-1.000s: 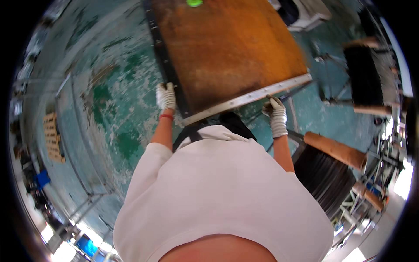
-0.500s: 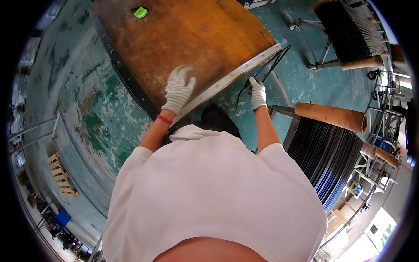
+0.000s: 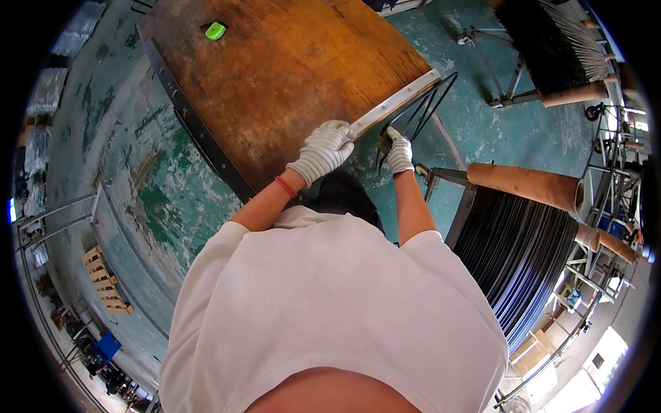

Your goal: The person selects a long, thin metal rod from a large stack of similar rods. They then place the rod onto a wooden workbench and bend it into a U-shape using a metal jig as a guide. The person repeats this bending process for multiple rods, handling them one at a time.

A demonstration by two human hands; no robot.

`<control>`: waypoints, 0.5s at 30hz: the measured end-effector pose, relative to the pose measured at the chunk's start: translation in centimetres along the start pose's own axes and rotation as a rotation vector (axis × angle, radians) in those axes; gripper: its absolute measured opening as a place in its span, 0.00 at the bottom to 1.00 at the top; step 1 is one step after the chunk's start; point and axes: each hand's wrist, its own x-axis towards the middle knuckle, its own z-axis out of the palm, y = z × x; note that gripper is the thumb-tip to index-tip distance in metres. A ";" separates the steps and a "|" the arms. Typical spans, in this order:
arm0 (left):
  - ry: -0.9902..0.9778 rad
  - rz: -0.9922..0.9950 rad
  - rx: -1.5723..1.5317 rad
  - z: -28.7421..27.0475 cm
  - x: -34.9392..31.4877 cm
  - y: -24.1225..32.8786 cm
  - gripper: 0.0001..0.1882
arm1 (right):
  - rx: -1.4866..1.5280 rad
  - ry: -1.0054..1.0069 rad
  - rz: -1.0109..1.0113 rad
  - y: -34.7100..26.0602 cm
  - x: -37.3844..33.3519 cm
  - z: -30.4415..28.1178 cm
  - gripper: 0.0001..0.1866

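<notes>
My left hand [image 3: 322, 150], in a white ribbed glove, is at the near edge of the brown-topped table [image 3: 275, 76]. Its fingers are curled together against the pale metal strip [image 3: 392, 103] along that edge; anything inside them is hidden. To the right, just off the edge, my gloved right hand [image 3: 399, 153] is closed on thin black strips [image 3: 428, 104] bent into a long narrow loop. The loop reaches away to the far right, past the table's corner. Something small and dark shows beside the right fingers, too unclear to name.
A green tape measure [image 3: 215, 31] lies on the table's far part. A dark metal rail [image 3: 193, 127] borders its left side. At my right stands a rack of hanging black strips [image 3: 520, 251] with a brown cardboard tube [image 3: 527, 186]. A wooden pallet [image 3: 105, 282] lies at left.
My left hand has moved right and nearer, from over the tabletop to its edge strip, and its fingers have curled. My right hand has shifted slightly nearer and left with the black strips.
</notes>
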 end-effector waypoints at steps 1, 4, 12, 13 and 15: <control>-0.003 0.001 0.002 0.0 0.0 0.0 0.11 | 0.057 -0.004 0.018 -0.1 -0.7 0.0 0.15; -0.022 -0.003 0.000 0.0 -0.2 0.0 0.11 | 0.027 0.079 0.049 -0.3 -2.0 -0.7 0.20; -0.074 -0.028 -0.037 -0.3 -0.2 -0.3 0.11 | 0.031 0.392 -0.157 -1.6 -4.3 -3.7 0.27; -0.074 -0.027 -0.048 -0.3 -0.2 -0.3 0.11 | 0.028 0.438 -0.158 -2.2 -4.6 -4.6 0.27; -0.087 -0.018 -0.061 -0.3 -0.2 -0.2 0.12 | 0.070 0.452 -0.179 -3.4 -5.7 -6.7 0.25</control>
